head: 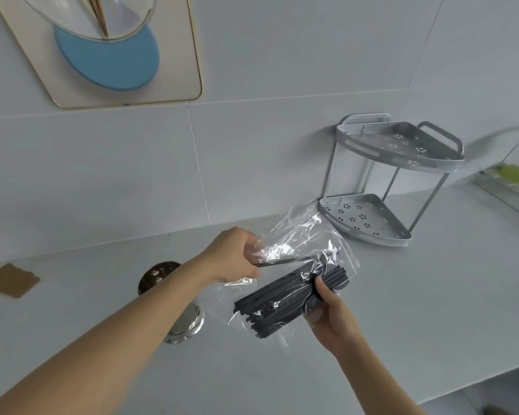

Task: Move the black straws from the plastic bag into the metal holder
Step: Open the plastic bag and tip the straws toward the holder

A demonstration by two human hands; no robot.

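A clear plastic bag (300, 235) hangs above the counter with a bundle of black straws (282, 298) in it. My right hand (331, 316) grips the bundle through the plastic near its right end. My left hand (237, 256) pinches a single black straw (294, 260) that lies apart from the bundle, together with the bag's upper edge. The shiny metal holder (159, 275) stands on the counter under my left forearm, which hides most of it; its perforated rim and round base (189, 324) show.
A grey two-tier metal corner rack (372, 223) stands at the back right against the tiled wall. A brown square pad (11, 280) lies at the left. A glass container with something green (516, 181) is at the far right. The counter's front edge runs at the lower right.
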